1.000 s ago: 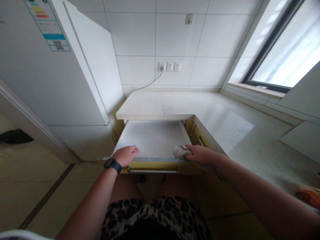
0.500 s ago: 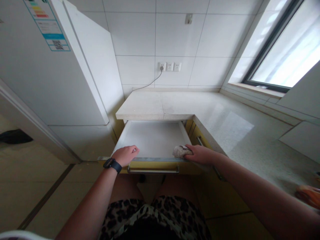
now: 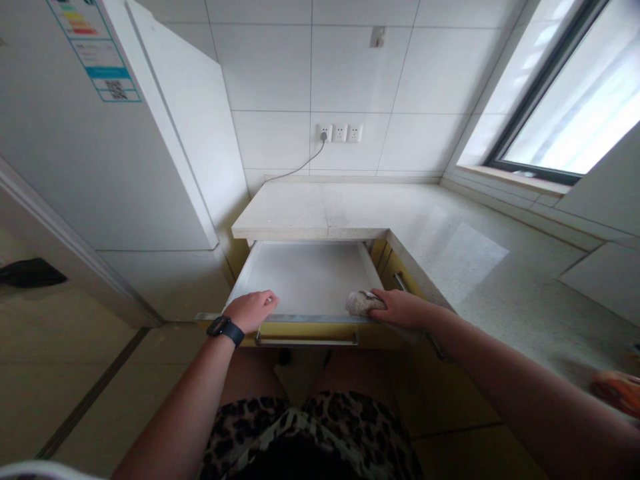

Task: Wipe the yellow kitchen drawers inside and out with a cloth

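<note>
A pulled-out drawer with a white inside and a yellow front lies before me, under the countertop. My right hand is closed on a bunched, greyish-beige cloth at the drawer's front right corner. The cloth touches or nearly touches the front rim; I cannot tell which. On the left, my left hand is curled into a loose fist over the drawer's front left corner, and nothing shows in it. A dark watch is on that wrist. Below the rim runs a metal bar handle.
A pale stone countertop turns the corner to the right. At the left stands a white fridge. A cord runs from a wall socket. A cabinet handle sits near my right arm. An orange object lies far right.
</note>
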Action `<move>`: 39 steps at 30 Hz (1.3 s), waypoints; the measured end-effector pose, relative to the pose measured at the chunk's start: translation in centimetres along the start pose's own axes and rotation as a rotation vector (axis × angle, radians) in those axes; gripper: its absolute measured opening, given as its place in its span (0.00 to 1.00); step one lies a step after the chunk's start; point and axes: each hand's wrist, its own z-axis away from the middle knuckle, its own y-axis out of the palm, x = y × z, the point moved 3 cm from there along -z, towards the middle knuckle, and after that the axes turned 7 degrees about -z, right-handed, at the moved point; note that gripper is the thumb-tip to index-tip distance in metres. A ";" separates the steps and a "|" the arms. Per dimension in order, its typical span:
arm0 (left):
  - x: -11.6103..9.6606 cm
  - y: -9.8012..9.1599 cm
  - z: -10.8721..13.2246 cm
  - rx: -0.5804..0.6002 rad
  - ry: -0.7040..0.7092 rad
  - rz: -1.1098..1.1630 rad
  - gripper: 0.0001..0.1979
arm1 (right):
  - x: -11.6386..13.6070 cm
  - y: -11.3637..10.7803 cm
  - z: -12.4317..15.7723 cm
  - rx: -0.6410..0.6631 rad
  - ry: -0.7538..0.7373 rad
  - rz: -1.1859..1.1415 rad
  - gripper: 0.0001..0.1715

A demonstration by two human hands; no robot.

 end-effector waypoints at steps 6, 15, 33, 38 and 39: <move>-0.1 -0.2 0.1 0.006 -0.004 -0.001 0.21 | 0.1 0.0 0.0 -0.007 0.004 0.008 0.31; 0.0 -0.1 0.0 0.001 -0.008 -0.004 0.21 | 0.1 0.0 0.1 -0.007 -0.011 -0.001 0.30; -0.3 -0.3 0.2 0.008 -0.007 -0.008 0.21 | 0.1 0.0 0.1 -0.004 -0.003 -0.003 0.30; -0.3 -0.4 0.2 0.013 -0.007 -0.013 0.21 | -0.1 0.1 0.0 -0.007 0.008 -0.021 0.32; -0.3 -0.4 0.2 0.013 -0.005 -0.011 0.21 | -0.1 0.1 0.0 -0.009 0.006 -0.022 0.31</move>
